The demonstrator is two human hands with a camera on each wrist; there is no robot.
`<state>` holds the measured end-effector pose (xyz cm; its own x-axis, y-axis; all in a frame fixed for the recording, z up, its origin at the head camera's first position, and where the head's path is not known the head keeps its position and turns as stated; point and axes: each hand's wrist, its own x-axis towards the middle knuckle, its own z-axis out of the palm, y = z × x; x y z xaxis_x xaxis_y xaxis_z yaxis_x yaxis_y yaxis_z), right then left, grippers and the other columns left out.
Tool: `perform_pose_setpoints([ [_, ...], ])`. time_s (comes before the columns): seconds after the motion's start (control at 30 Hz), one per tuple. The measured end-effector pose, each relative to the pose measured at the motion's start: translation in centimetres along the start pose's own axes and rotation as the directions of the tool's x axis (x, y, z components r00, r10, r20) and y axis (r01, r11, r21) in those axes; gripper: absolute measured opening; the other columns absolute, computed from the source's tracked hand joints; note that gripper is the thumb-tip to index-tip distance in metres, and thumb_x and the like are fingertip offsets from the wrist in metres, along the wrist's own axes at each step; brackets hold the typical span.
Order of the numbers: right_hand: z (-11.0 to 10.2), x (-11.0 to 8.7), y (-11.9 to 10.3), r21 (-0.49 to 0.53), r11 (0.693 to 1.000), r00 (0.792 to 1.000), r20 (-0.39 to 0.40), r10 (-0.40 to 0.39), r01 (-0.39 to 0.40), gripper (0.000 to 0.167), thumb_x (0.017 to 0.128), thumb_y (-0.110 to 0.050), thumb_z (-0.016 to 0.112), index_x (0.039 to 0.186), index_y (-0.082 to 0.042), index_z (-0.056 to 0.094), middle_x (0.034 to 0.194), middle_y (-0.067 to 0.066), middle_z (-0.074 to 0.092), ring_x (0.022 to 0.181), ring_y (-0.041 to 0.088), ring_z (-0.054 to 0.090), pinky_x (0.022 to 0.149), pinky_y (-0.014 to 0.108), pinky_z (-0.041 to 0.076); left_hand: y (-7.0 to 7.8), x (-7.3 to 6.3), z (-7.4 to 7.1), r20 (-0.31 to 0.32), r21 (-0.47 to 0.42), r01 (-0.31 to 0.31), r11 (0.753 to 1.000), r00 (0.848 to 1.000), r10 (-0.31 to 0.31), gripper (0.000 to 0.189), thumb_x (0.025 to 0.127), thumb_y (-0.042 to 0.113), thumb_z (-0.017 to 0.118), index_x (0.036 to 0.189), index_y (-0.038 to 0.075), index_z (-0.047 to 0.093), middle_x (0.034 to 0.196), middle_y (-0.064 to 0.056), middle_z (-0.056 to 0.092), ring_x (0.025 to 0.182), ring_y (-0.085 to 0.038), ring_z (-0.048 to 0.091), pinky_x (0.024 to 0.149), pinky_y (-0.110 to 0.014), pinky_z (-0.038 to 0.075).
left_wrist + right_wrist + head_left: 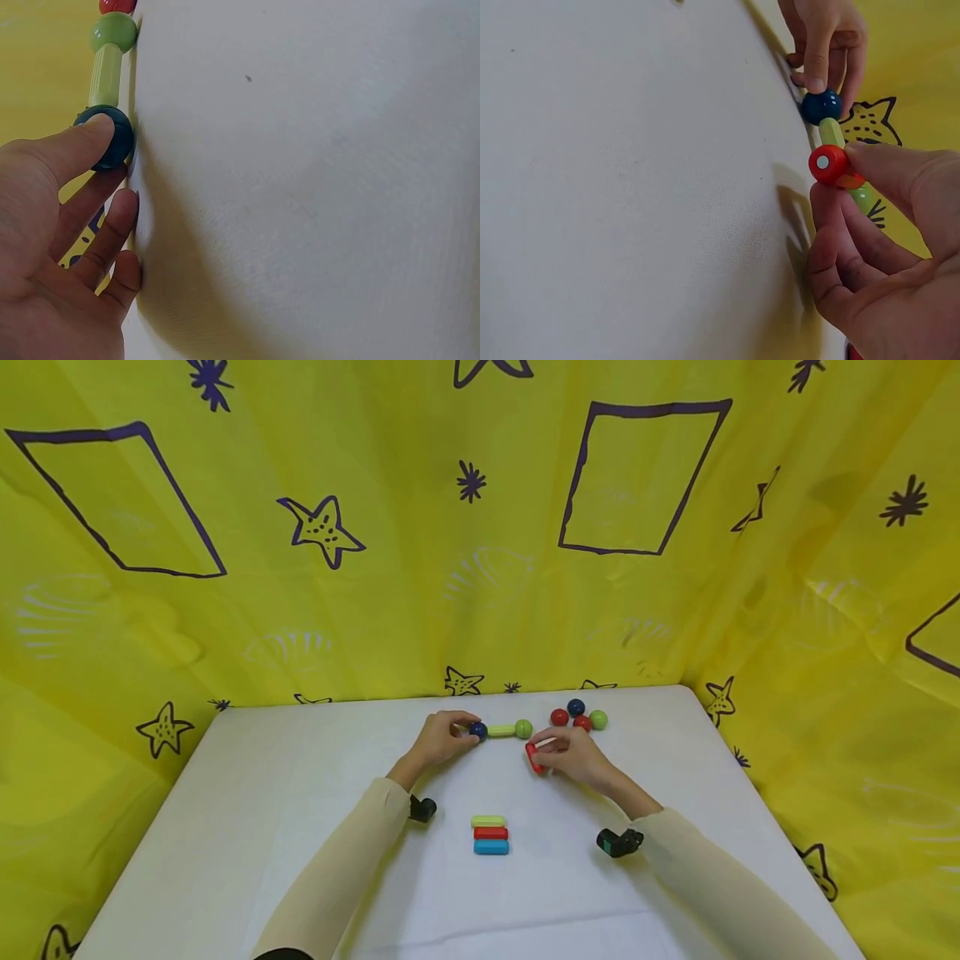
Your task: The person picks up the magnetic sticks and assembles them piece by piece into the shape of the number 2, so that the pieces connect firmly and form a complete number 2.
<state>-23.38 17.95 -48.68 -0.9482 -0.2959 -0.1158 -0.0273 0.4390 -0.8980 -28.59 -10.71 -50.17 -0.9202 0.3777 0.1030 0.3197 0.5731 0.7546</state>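
Observation:
My left hand [441, 740] pinches a dark blue ball [112, 137] between thumb and fingers. Joined to that ball is a yellow-green rod [501, 731], with a green ball [523, 728] at its right end, so the three form a line on the table. Just right of this piece, my right hand [576, 755] pinches a red rod [534, 758] by its side. In the right wrist view the red rod [828, 165] points its end, with a pale round spot, at the camera and overlaps the yellow-green rod.
Past my right hand lies a cluster of loose balls: a red ball [559, 717], a blue ball [576, 706], a green ball [597, 719] and another red one. Nearer me, yellow-green, red and blue rods [491, 847] lie side by side. A yellow curtain [405, 627] borders the white table [300, 827].

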Motion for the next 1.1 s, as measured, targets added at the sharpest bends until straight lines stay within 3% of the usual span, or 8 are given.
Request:
perform_pose_setpoints([
  [0.4, 0.2, 1.7, 0.2, -0.009, 0.997, 0.994, -0.083, 0.072, -0.073, 0.027, 0.091, -0.012, 0.079, 0.118, -0.008, 0.075, 0.095, 0.009, 0.076, 0.077, 0.02, 0.069, 0.068, 0.03, 0.054, 0.2, 0.2, 0.1, 0.001, -0.014, 0.006, 1.0, 1.0, -0.006, 0.031, 0.092, 0.011, 0.078, 0.122, 0.009, 0.075, 0.113, -0.009, 0.075, 0.082, -0.015, 0.06, 0.075, -0.027, 0.049],
  [0.73, 0.5, 2.3, -0.1, -0.04, 0.99, 0.987, -0.101, 0.127, -0.132, 0.026, 0.09, -0.012, 0.08, 0.116, -0.008, 0.075, 0.097, 0.01, 0.075, 0.079, 0.019, 0.068, 0.067, 0.028, 0.052, 0.3, 0.2, 0.1, 0.007, -0.009, 0.02, 1.0, 1.0, -0.02, 0.032, 0.092, 0.012, 0.079, 0.123, 0.009, 0.074, 0.114, -0.009, 0.075, 0.083, -0.016, 0.06, 0.075, -0.027, 0.048],
  [1.1, 1.1, 2.4, 0.0, -0.08, 0.99, 0.985, -0.136, 0.108, -0.12, 0.025, 0.088, -0.01, 0.081, 0.113, -0.007, 0.075, 0.099, 0.01, 0.074, 0.085, 0.021, 0.069, 0.07, 0.029, 0.055, 0.2, 0.1, 0.1, 0.004, 0.005, 0.033, 0.999, 0.999, -0.033, 0.032, 0.092, 0.012, 0.079, 0.123, 0.01, 0.074, 0.114, -0.008, 0.075, 0.083, -0.016, 0.059, 0.074, -0.027, 0.048],
])
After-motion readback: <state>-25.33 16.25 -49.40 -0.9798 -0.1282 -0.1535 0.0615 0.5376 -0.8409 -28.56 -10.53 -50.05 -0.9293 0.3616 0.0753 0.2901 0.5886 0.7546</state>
